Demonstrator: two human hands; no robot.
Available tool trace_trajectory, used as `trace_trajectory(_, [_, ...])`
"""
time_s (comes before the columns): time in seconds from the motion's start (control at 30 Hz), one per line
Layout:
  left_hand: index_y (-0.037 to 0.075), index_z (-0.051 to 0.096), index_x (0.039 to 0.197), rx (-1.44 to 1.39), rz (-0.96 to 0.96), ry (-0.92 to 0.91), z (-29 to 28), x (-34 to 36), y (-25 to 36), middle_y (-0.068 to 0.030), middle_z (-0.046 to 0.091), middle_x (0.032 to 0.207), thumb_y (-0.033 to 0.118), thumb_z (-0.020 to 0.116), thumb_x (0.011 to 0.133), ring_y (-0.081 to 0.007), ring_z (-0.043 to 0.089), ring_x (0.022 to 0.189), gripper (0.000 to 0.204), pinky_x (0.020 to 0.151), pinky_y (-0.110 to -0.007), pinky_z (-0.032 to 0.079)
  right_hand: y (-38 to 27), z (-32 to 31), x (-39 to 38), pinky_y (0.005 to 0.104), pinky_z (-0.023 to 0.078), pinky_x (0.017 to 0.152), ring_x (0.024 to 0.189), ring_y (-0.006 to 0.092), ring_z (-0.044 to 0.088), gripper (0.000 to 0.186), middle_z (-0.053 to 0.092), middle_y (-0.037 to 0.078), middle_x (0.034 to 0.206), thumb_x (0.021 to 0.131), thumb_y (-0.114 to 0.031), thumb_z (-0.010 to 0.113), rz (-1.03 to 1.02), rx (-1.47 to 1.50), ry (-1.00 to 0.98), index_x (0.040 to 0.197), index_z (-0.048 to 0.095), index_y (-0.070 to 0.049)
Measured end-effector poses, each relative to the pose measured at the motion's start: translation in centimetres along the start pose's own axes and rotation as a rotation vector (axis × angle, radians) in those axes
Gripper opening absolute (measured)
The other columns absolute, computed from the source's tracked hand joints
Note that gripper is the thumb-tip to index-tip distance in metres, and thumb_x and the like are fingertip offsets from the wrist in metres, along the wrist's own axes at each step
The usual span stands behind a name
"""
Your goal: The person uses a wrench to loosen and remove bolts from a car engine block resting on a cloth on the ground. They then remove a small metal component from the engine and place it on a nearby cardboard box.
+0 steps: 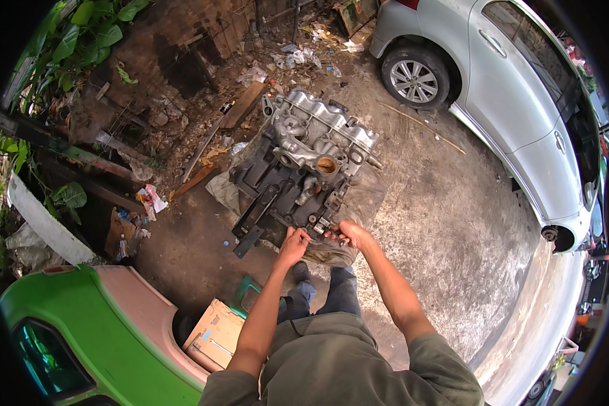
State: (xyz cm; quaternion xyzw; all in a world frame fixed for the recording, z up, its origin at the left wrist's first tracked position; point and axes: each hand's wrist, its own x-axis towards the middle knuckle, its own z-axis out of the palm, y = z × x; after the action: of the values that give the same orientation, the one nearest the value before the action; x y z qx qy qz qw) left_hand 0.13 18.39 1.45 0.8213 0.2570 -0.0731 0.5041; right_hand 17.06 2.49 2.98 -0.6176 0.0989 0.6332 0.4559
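Left hand point(294, 245) and right hand point(353, 234) at the near edge of an engine point(298, 169)

Engine sits on a crumpled cloth point(224, 192), dead ahead of both hands from where I'm standing. Its silvery top point(326, 116) runs aslant, long axis from far left to nearer right. Key relation: small metal fitting point(321, 225) on the near edge, in the gap between the hands and slightly beyond the fingertips. From the right hand it lies ahead and to the left; from the left hand, ahead and to the right. Right hand looks the nearer.

Right hand: fingers curled in close by the fitting; can't tell if clamped on anything, too small. Left hand: thumb and fingers drawn together, pinch-like; can't tell whether something's in there. Black bracket point(249, 241) juts out left of the left hand, apart from it.

Around: silver car point(514, 101) off right, green car body point(115, 323) behind and left.
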Motion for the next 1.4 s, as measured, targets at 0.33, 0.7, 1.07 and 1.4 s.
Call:
trace_trajectory(0.33, [0.006,0.061,0.099,0.002,-0.039,-0.031,-0.1,0.0,0.2,-0.0097,0.045,0.101,0.014,0.057,0.097,-0.0264,0.056,0.086,0.009,0.083,-0.041,0.047,-0.4,-0.6,1.6,0.0241,0.034,0.040,0.047,0.0062,0.037,0.026,0.061,0.005,0.075,0.102,-0.013,0.043,0.062,0.052,-0.041,0.101,0.065,0.002])
trace_trajectory(0.7, [0.006,0.060,0.099,-0.004,0.000,-0.016,0.0,0.1,-0.1,-0.0092,0.044,0.101,0.015,0.058,0.097,-0.0257,0.055,0.085,0.009,0.083,-0.041,0.046,4.9,1.6,2.5,0.0276,0.047,0.054,0.060,0.0113,0.055,0.024,0.065,0.002,0.072,0.096,-0.022,0.070,-0.457,-0.316,0.276,0.088,0.066,0.000])
trace_trajectory(1.07, [0.006,0.060,0.100,0.011,-0.045,-0.033,-0.2,0.1,0.5,-0.0091,0.045,0.102,0.015,0.058,0.097,-0.0249,0.055,0.084,0.009,0.084,-0.040,0.047,6.8,2.9,3.0,0.0467,0.047,0.068,0.073,0.0419,0.062,0.014,0.065,0.024,0.081,0.089,-0.009,0.071,-0.889,-0.569,0.671,0.092,0.066,0.004])
trace_trajectory(1.4, [0.006,0.061,0.097,0.006,-0.029,-0.019,-0.1,-0.1,0.4,-0.0091,0.044,0.101,0.014,0.056,0.098,-0.0241,0.055,0.084,0.009,0.083,-0.040,0.047,9.2,0.5,4.3,0.0410,0.046,0.066,0.076,0.0299,0.064,0.024,0.067,0.013,0.084,0.100,-0.022,0.060,-0.835,-0.317,0.591,0.091,0.062,0.000])
